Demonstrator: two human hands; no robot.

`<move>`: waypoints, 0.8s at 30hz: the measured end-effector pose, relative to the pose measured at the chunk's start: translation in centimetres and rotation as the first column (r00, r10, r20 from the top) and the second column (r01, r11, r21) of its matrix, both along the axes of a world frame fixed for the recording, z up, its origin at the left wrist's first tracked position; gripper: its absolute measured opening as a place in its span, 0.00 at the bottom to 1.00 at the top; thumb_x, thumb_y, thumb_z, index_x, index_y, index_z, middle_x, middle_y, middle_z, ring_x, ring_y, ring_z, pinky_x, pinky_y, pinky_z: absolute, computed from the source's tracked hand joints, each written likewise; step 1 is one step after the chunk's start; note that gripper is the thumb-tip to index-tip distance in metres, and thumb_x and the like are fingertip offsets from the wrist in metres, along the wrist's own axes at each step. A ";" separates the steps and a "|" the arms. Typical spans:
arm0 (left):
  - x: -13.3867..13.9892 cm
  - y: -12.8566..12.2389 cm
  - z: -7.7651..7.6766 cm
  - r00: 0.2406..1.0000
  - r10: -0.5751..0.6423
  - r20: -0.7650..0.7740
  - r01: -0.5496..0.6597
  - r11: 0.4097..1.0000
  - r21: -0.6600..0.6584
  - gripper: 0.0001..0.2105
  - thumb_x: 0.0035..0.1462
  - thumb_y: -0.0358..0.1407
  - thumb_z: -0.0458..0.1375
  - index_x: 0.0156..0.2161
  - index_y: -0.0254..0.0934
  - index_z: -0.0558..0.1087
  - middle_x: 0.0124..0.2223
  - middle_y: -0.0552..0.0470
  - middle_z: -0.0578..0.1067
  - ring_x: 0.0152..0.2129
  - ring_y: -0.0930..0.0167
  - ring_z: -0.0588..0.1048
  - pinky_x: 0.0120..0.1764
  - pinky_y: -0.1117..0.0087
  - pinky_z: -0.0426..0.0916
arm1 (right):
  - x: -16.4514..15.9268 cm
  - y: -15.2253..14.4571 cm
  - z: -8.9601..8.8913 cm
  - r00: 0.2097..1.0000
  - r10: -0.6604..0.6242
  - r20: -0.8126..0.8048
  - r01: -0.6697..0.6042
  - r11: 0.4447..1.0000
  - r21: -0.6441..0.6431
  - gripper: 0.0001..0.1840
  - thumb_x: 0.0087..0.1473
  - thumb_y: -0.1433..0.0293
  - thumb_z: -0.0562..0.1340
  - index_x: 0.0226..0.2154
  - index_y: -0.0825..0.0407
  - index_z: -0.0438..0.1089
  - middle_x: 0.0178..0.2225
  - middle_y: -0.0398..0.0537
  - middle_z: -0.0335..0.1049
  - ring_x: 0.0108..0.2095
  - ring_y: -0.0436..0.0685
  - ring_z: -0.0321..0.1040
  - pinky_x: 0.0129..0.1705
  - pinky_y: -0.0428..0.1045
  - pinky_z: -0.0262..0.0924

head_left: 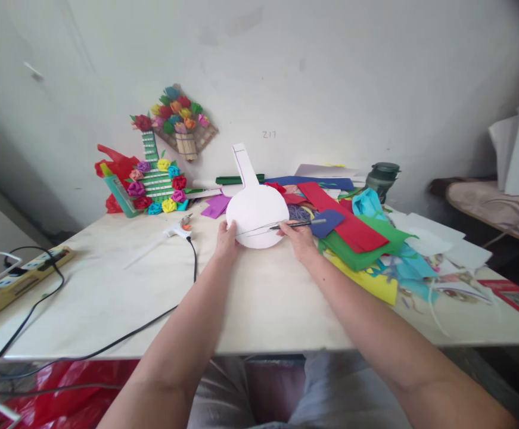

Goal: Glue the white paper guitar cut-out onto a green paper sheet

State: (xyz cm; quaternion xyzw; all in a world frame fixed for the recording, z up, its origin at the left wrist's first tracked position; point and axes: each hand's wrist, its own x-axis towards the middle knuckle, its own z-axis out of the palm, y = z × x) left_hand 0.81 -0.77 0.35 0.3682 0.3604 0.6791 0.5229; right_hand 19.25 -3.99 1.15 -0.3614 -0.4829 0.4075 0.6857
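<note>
A white round cutout with a long straight handle (257,208) is held up above the table, its handle pointing up and a little left. My left hand (227,239) grips its lower left edge. Between the fingers of my right hand (299,239) is a dark pen (298,224), its tip at the lower part of the disc. Dark lines run across that lower part, and a line borders the handle's left side and top. My right fingers are close to the disc's right edge; whether they touch it I cannot tell.
Coloured paper and felt sheets (353,223) lie heaped at the right, near a dark bottle (382,180). Left are a glue gun (179,229) with a trailing black cord, a glue bottle (120,192), a power strip (22,280) and a paper-flower guitar (157,182).
</note>
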 end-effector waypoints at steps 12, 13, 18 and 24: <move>0.1 0.1 -0.3 1.000 -0.015 -0.002 0.015 1.000 -0.025 0.10 0.48 0.38 0.57 0.35 0.39 0.62 0.30 0.55 0.70 0.24 0.75 0.70 0.31 0.71 0.69 | -0.6 -0.2 -0.2 0.984 0.035 0.175 -0.027 0.999 -0.047 0.11 0.34 0.65 0.66 0.23 0.55 0.69 0.16 0.42 0.67 0.20 0.50 0.65 0.27 0.46 0.60; 0.2 0.1 -0.2 1.000 -0.007 -0.005 0.007 0.999 -0.035 0.10 0.48 0.38 0.57 0.35 0.39 0.62 0.29 0.55 0.70 0.24 0.75 0.70 0.30 0.70 0.69 | -0.6 -0.2 -0.2 0.982 0.034 0.188 -0.025 0.998 -0.051 0.11 0.34 0.65 0.66 0.23 0.55 0.69 0.16 0.42 0.67 0.20 0.50 0.65 0.27 0.46 0.59; 0.4 -0.3 0.2 1.000 0.009 -0.011 -0.010 0.998 -0.063 0.11 0.47 0.37 0.57 0.35 0.39 0.62 0.29 0.56 0.70 0.22 0.76 0.69 0.29 0.71 0.68 | -0.7 -0.4 -0.2 0.972 0.046 0.232 -0.030 0.997 -0.070 0.12 0.34 0.64 0.66 0.23 0.54 0.69 0.18 0.44 0.68 0.22 0.51 0.66 0.28 0.47 0.59; 0.6 -0.5 0.3 1.000 0.016 -0.011 -0.017 0.999 -0.046 0.11 0.45 0.36 0.58 0.35 0.38 0.62 0.28 0.55 0.70 0.21 0.76 0.69 0.29 0.71 0.67 | -0.7 -0.3 -0.3 0.965 0.052 0.256 -0.037 0.997 -0.063 0.12 0.34 0.63 0.65 0.23 0.54 0.69 0.17 0.44 0.68 0.22 0.51 0.66 0.26 0.46 0.57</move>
